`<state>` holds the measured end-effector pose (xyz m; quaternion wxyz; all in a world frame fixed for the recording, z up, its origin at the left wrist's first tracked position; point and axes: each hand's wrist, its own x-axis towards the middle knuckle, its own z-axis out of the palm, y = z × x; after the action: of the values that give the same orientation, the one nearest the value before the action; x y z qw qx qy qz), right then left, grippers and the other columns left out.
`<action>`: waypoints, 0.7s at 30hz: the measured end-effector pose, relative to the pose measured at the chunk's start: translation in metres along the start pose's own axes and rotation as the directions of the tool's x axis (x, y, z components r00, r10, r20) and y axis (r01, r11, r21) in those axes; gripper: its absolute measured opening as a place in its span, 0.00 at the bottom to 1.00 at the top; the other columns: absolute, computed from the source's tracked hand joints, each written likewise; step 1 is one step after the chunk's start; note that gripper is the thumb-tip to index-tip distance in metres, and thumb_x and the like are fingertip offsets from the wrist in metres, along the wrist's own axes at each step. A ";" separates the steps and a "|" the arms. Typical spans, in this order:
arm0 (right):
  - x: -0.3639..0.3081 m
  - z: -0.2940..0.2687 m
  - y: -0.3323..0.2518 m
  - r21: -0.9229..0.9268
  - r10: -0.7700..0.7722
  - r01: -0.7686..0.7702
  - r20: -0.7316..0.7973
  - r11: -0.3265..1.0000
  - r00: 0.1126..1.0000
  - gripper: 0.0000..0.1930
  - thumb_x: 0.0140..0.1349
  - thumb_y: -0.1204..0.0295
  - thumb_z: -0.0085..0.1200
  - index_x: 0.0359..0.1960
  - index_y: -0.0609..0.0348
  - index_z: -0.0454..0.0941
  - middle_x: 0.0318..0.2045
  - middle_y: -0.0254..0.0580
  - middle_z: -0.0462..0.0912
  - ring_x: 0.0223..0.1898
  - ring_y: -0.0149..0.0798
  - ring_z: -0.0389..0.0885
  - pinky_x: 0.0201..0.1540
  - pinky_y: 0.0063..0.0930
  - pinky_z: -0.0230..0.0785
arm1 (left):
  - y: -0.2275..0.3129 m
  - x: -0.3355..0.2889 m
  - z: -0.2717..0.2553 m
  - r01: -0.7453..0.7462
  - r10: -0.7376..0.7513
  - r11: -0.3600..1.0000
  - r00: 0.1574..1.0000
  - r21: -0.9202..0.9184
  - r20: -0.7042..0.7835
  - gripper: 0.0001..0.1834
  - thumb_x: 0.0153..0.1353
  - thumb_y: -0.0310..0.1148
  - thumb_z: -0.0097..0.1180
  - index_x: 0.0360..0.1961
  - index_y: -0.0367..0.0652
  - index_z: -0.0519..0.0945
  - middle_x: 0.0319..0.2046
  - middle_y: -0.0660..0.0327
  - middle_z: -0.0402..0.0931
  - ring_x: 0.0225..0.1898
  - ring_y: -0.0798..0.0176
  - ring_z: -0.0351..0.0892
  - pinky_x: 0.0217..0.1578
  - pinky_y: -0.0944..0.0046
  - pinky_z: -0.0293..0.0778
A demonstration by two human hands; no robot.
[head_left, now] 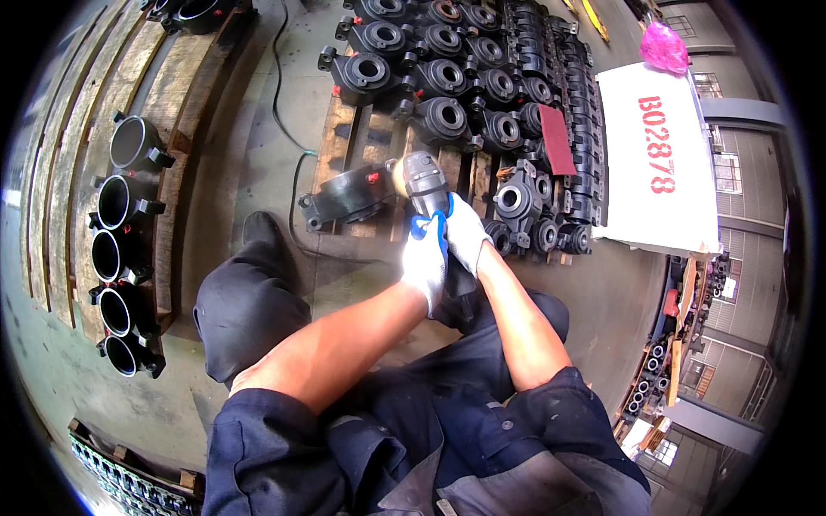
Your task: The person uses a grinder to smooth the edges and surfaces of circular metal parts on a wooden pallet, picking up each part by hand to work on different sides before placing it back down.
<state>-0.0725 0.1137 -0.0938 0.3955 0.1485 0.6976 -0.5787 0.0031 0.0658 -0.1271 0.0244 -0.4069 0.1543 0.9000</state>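
An angle grinder (424,178) is held in both my gloved hands. My left hand (423,258), in a white and blue glove, is closed around the grinder's dark body. On its right side my right hand (466,230) also grips the tool. The grinder's tan disc lies at the right end of a black cylindrical metal part (348,196); whether they touch I cannot tell. That part lies on its side on the pallet's near edge, with a lug at its left end and a red plug on top.
Several black castings with round bores (443,119) crowd the pallet ahead, a red abrasive sheet (557,140) among them. A white board (658,159) stands on the right. More black cylinders (115,202) line a wooden pallet (185,112) at left. A cable (297,193) runs along the floor.
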 end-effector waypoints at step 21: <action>0.016 0.004 -0.006 -0.697 -0.206 0.072 -0.110 0.714 0.972 0.15 0.74 0.63 0.48 0.50 0.59 0.79 0.42 0.42 0.84 0.44 0.33 0.78 0.50 0.33 0.72 | 0.019 -0.008 0.000 -0.036 0.039 0.989 0.999 0.145 -0.022 0.23 0.73 0.51 0.53 0.59 0.47 0.77 0.52 0.59 0.79 0.53 0.61 0.76 0.57 0.57 0.71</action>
<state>-0.0850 0.1042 -0.1008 0.3129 -0.0104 0.9041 -0.2910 0.0049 0.0486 -0.1165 0.0348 -0.4122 0.2269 0.8817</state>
